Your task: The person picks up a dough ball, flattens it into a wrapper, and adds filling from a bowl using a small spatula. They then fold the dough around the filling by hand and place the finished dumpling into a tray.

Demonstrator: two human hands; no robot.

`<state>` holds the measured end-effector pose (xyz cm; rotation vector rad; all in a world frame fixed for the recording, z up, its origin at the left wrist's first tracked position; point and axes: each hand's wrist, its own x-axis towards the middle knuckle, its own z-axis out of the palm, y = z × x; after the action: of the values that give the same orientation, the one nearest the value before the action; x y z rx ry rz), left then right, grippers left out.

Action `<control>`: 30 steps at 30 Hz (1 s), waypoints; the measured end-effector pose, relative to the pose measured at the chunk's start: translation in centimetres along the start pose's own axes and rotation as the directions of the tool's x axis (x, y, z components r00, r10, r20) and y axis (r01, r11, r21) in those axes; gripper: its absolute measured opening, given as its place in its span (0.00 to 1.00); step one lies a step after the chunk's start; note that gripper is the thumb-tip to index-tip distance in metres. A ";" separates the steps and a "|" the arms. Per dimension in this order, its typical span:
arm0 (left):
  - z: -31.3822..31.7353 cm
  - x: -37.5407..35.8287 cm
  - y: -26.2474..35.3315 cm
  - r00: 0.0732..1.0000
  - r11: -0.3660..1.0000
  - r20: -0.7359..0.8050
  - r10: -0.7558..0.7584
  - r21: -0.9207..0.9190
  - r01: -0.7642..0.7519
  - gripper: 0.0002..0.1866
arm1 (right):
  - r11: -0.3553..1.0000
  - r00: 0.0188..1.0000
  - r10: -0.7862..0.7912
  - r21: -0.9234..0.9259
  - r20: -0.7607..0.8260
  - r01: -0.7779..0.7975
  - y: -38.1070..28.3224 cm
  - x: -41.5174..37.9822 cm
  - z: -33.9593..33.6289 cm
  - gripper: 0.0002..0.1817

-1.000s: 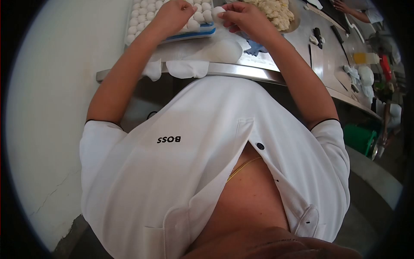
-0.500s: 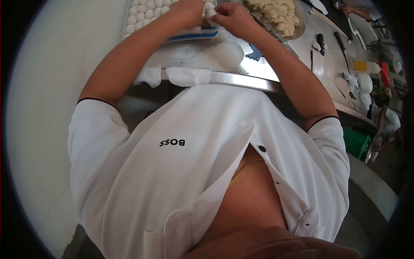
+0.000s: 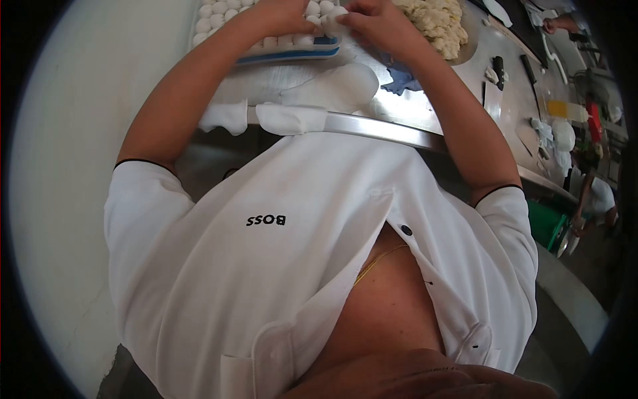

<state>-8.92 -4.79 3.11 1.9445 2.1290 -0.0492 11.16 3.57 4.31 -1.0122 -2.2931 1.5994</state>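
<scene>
My left hand (image 3: 282,14) and my right hand (image 3: 375,20) meet at the top of the view over the near right corner of a blue-rimmed tray (image 3: 286,54). Between their fingertips they pinch one small white dough ball (image 3: 330,21). The tray holds rows of several similar white balls (image 3: 219,10). Just right of my right hand a metal bowl carries a heap of pale dough lumps (image 3: 438,23). My forearms reach forward from my white shirt, which fills the lower view.
White cloths (image 3: 292,118) hang over the steel table's edge (image 3: 392,132), and a blue cloth (image 3: 402,81) lies by my right forearm. Further right are a black-handled knife (image 3: 498,66), a yellow bottle (image 3: 559,108), another person's hand (image 3: 561,24) and a green bin (image 3: 548,223).
Both hands have drawn together on the dough ball at the tray's corner; a second ago the left hand lay further left on the tray. The view has shifted slightly.
</scene>
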 end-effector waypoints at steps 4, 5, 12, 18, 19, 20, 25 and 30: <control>-0.6 -1.6 -1.8 0.992 0.986 -0.088 -0.090 -0.151 0.076 0.21 | 0.925 0.997 -0.080 -0.373 -0.005 0.072 1.7 -0.3 -1.9 0.15; -0.8 -1.9 -1.9 0.987 0.993 -0.145 -0.072 -0.099 0.058 0.21 | 0.924 0.998 0.046 -0.381 0.031 -0.031 2.9 0.4 -2.0 0.16; -1.1 -3.9 -5.6 0.944 0.949 -0.131 -0.302 -0.141 0.283 0.24 | 0.639 0.989 -0.144 -0.759 0.044 0.126 5.0 -0.4 1.5 0.13; -0.8 -5.5 -13.3 0.836 0.852 -0.214 -0.506 0.026 0.522 0.21 | 0.580 0.990 -0.120 -0.804 0.075 0.131 6.2 0.2 2.7 0.11; -0.8 -5.6 -13.8 0.833 0.851 -0.221 -0.507 0.025 0.525 0.21 | 0.559 0.988 -0.126 -0.817 0.089 0.145 6.4 0.4 2.6 0.12; -0.6 -5.8 -14.3 0.804 0.820 -0.171 -0.570 -0.044 0.571 0.20 | 0.556 0.987 -0.131 -0.818 0.090 0.148 6.9 0.6 2.6 0.12; 2.3 -5.9 -18.1 0.813 0.818 -0.097 -0.573 -0.129 0.561 0.16 | 0.560 0.992 -0.028 -0.820 0.123 0.118 4.7 -0.2 2.5 0.14; 2.5 -5.6 -19.3 0.790 0.763 0.084 -0.607 -0.217 0.609 0.13 | 0.836 0.998 -0.055 -0.546 0.015 0.054 5.6 2.5 2.8 0.16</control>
<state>-27.06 -12.76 -0.92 1.0517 2.5352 0.0705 10.29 4.04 -2.38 -1.0284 -2.8239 0.9180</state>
